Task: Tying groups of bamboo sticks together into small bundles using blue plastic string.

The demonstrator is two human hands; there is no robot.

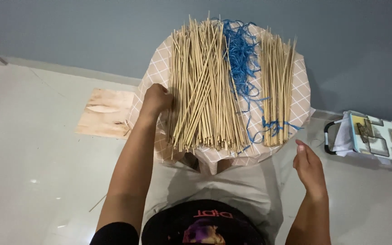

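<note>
While my left hand [156, 100] rests curled against the left edge of the big bundle of bamboo sticks [203, 86], I cannot tell whether its fingers actually pinch any. These sticks lie on a small round table covered in checked cloth [301, 97], long axes running away from me toward the blue-grey wall [69, 31]. Blue string [241, 59] tangles between this bundle and a smaller bundle [277, 86] at right. My right hand [309, 170] hovers open and empty off the table's near right edge, well apart from the sticks.
</note>
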